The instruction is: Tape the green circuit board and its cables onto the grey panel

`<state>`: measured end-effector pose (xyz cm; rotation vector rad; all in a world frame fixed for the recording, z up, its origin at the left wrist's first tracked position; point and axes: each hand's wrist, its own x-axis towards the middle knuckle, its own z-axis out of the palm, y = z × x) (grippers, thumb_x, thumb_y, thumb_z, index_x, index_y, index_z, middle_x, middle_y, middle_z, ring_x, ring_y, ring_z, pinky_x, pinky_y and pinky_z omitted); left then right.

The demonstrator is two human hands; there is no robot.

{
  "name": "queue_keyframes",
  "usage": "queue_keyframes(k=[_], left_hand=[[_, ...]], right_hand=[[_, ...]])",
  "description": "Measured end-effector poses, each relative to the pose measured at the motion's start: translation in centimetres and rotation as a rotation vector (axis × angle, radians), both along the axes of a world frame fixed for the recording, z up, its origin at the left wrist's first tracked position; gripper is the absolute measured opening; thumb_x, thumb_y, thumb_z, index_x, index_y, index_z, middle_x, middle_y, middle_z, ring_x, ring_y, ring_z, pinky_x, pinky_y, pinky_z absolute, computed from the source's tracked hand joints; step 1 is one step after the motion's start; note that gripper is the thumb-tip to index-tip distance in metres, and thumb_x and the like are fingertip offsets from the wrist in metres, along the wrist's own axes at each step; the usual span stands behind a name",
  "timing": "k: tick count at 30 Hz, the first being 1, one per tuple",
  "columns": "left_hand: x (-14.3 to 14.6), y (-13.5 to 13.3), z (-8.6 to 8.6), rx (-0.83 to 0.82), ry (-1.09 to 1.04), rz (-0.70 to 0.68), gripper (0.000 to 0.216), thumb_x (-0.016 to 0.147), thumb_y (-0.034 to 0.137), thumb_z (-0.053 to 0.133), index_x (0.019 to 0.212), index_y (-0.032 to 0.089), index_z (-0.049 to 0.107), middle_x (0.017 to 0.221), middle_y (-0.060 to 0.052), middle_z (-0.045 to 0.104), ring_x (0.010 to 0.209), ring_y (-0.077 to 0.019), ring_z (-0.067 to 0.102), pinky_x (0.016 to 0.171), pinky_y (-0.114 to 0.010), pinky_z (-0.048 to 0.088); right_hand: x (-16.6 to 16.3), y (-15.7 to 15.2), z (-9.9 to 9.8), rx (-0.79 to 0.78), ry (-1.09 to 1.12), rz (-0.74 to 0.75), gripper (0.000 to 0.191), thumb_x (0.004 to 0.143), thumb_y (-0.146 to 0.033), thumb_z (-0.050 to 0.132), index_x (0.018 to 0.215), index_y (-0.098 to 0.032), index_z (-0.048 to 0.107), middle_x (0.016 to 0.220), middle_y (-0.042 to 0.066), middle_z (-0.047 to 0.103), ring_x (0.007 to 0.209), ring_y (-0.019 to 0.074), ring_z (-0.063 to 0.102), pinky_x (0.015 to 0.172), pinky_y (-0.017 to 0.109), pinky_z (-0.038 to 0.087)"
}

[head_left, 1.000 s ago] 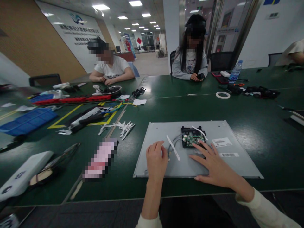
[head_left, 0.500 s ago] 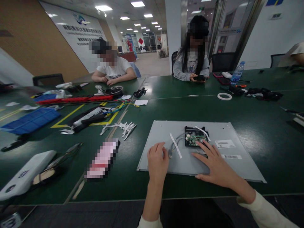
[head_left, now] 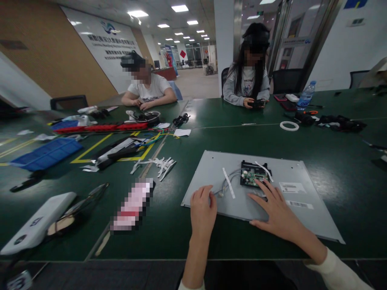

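A flat grey metal panel [head_left: 211,169] lies on the green table, turned slightly clockwise. On it sits a small green circuit board [head_left: 252,175] in a black frame, with grey cables [head_left: 225,186] and white tape strips [head_left: 229,182] beside it. My left hand [head_left: 203,211] rests on the panel's near left edge, fingers curled loosely, close to the cable ends. My right hand [head_left: 273,207] lies flat on the panel with fingers spread, its fingertips touching the board's near edge. Neither hand holds anything.
Loose white tape strips [head_left: 157,164], a blurred pink object [head_left: 133,205] and a white device [head_left: 36,225] lie to the left. Farther off are a blue tray [head_left: 46,154], a red bar [head_left: 99,127], a tape ring [head_left: 289,125] and a water bottle [head_left: 305,96]. Two people sit across the table.
The panel has turned a little clockwise under my hands, its right end swinging toward me. Both hands keep their places on it.
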<state>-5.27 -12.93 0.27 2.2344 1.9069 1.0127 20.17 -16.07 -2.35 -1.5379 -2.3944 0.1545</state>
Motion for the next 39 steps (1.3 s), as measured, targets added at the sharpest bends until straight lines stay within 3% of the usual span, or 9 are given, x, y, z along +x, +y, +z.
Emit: queue_keyframes(k=[14, 23, 33, 39], left_hand=[[-0.2, 0.2, -0.3, -0.005, -0.041, -0.007, 0.023, 0.087, 0.011, 0.045, 0.103, 0.019, 0.060, 0.100, -0.007, 0.064, 0.095, -0.0227, 0.060, 0.090, -0.043, 0.046], [0.1, -0.2, 0.4, -0.047, -0.053, -0.010, 0.023, 0.088, 0.011, 0.044, 0.105, 0.018, 0.059, 0.102, -0.007, 0.063, 0.096, -0.0218, 0.059, 0.092, -0.044, 0.046], [0.1, -0.6, 0.5, -0.112, -0.035, -0.014, 0.026, 0.090, 0.013, 0.043, 0.110, 0.019, 0.059, 0.109, -0.006, 0.062, 0.104, -0.0217, 0.058, 0.098, -0.048, 0.043], [-0.1, -0.4, 0.1, -0.114, -0.021, -0.027, 0.028, 0.090, 0.014, 0.043, 0.112, 0.019, 0.058, 0.111, -0.006, 0.062, 0.105, -0.0217, 0.059, 0.098, -0.046, 0.044]], right_hand=[[0.6, 1.0, -0.3, 0.015, -0.055, -0.194, 0.067, 0.080, -0.068, 0.045, 0.133, -0.027, 0.050, 0.155, 0.007, 0.008, 0.140, 0.0381, 0.006, 0.106, 0.062, 0.020], [2.5, 1.8, -1.7, 0.058, -0.079, -0.328, 0.066, 0.080, -0.067, 0.044, 0.132, -0.027, 0.050, 0.155, 0.007, 0.008, 0.139, 0.0398, 0.008, 0.102, 0.065, 0.023], [6.0, 4.1, -2.6, -0.008, -0.096, -0.700, 0.066, 0.080, -0.070, 0.035, 0.129, -0.027, 0.050, 0.154, 0.008, 0.006, 0.139, 0.0380, 0.005, 0.096, 0.066, 0.026], [9.5, 5.9, -3.1, 0.004, -0.068, -0.879, 0.071, 0.081, -0.072, 0.028, 0.129, -0.025, 0.048, 0.153, 0.012, 0.003, 0.137, 0.0419, 0.002, 0.091, 0.072, 0.023]])
